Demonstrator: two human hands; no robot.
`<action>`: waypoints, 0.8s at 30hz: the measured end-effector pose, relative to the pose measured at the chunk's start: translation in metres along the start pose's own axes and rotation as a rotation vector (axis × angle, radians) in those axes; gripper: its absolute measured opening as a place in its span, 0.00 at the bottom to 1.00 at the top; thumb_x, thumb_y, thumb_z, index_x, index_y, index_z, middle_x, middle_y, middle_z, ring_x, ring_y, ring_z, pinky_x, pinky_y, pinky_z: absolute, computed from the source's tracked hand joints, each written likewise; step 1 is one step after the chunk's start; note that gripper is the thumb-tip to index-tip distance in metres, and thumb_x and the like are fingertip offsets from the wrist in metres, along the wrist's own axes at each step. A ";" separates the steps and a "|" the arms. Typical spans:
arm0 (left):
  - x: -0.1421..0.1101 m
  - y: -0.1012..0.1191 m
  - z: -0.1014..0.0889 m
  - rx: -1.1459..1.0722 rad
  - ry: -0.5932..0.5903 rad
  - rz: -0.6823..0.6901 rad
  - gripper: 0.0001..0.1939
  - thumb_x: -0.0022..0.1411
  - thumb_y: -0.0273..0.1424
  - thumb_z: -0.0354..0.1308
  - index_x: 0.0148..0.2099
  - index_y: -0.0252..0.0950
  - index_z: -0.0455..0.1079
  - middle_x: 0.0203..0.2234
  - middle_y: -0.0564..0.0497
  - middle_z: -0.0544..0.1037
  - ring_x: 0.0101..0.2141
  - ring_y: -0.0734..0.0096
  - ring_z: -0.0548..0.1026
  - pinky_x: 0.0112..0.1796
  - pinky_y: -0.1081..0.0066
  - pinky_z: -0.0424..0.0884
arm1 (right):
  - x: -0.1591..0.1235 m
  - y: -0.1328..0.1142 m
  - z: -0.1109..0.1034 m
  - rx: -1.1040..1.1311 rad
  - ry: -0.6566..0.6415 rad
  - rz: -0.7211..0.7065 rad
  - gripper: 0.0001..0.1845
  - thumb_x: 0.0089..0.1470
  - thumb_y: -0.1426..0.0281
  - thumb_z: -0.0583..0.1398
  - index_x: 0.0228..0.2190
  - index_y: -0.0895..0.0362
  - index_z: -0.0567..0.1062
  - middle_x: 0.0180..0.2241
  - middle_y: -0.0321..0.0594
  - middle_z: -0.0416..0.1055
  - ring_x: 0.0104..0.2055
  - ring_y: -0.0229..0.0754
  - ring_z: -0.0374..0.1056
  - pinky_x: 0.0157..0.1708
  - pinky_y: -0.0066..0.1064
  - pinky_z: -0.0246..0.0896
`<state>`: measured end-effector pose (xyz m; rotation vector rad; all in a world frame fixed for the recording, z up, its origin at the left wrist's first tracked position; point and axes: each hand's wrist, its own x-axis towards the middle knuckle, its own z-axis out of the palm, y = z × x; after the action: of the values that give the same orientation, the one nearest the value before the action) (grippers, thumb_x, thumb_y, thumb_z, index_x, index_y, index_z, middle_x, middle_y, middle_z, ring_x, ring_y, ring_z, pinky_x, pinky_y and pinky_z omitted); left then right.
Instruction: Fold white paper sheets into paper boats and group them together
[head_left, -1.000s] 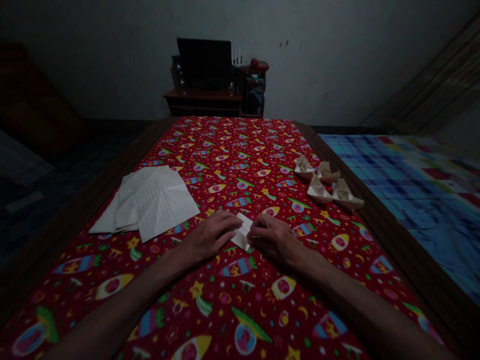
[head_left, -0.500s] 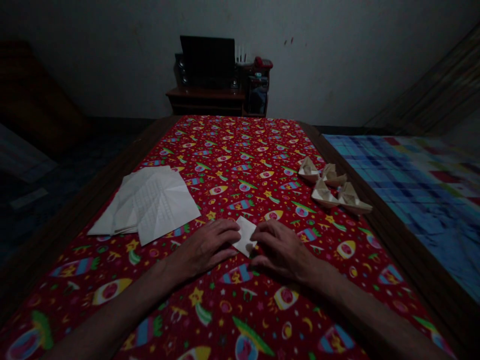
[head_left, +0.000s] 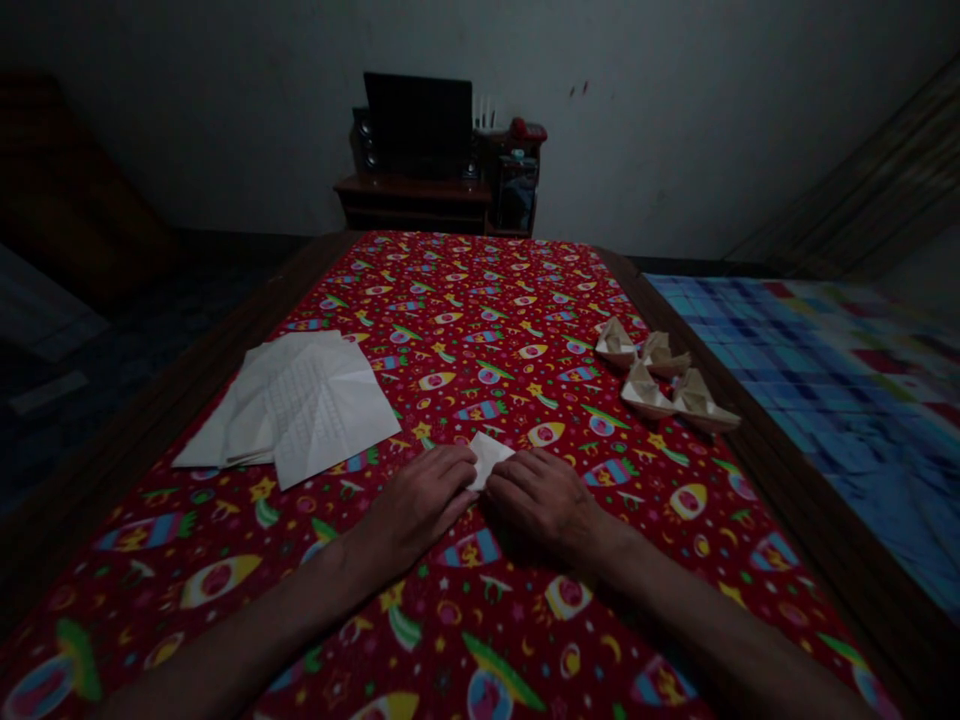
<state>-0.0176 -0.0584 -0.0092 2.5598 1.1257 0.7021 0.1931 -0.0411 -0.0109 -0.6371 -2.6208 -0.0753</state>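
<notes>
A small folded piece of white paper [head_left: 487, 457] lies on the red patterned tablecloth, between my two hands. My left hand [head_left: 427, 495] has its fingers closed on the paper's left edge. From the other side, my right hand [head_left: 546, 500] bends its fingers over the right and near edges, hiding that part of the fold. To the left rests a loose stack of white paper sheets [head_left: 330, 405], creased and printed on top. Several folded paper boats [head_left: 646, 390] stand in a cluster to the right.
The red tablecloth [head_left: 480, 330] covers a long table with dark wooden edges [head_left: 675, 330]. Beyond its far end stands a desk with a dark monitor [head_left: 418, 125] and a red telephone [head_left: 528, 130]. A plaid-covered surface [head_left: 787, 350] lies to the right.
My right hand has shifted slightly left and its fingers have closed over the near corner of the folded paper, covering more of it. My left hand stays at the left edge.
</notes>
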 end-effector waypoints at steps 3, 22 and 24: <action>-0.004 0.000 0.004 0.018 0.026 0.005 0.09 0.66 0.26 0.45 0.46 0.36 0.64 0.45 0.46 0.72 0.47 0.66 0.70 0.49 0.64 0.69 | -0.001 0.005 0.004 0.041 0.000 0.021 0.11 0.61 0.66 0.52 0.39 0.58 0.71 0.35 0.43 0.71 0.38 0.41 0.63 0.39 0.34 0.58; 0.005 -0.013 0.001 -0.047 0.166 -0.282 0.11 0.61 0.32 0.54 0.28 0.35 0.70 0.27 0.51 0.70 0.32 0.68 0.69 0.34 0.69 0.66 | 0.005 0.016 0.001 0.235 -0.031 0.533 0.16 0.61 0.64 0.52 0.26 0.58 0.72 0.26 0.39 0.68 0.28 0.37 0.59 0.28 0.28 0.50; 0.007 -0.013 -0.001 -0.064 0.157 -0.326 0.10 0.60 0.32 0.55 0.27 0.35 0.71 0.27 0.51 0.70 0.32 0.69 0.69 0.34 0.69 0.66 | 0.007 0.014 -0.001 0.197 -0.042 0.537 0.16 0.61 0.65 0.52 0.27 0.58 0.72 0.26 0.40 0.67 0.29 0.38 0.59 0.28 0.28 0.49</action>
<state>-0.0224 -0.0445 -0.0119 2.2235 1.4995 0.8488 0.1940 -0.0255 -0.0080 -1.2466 -2.3639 0.3568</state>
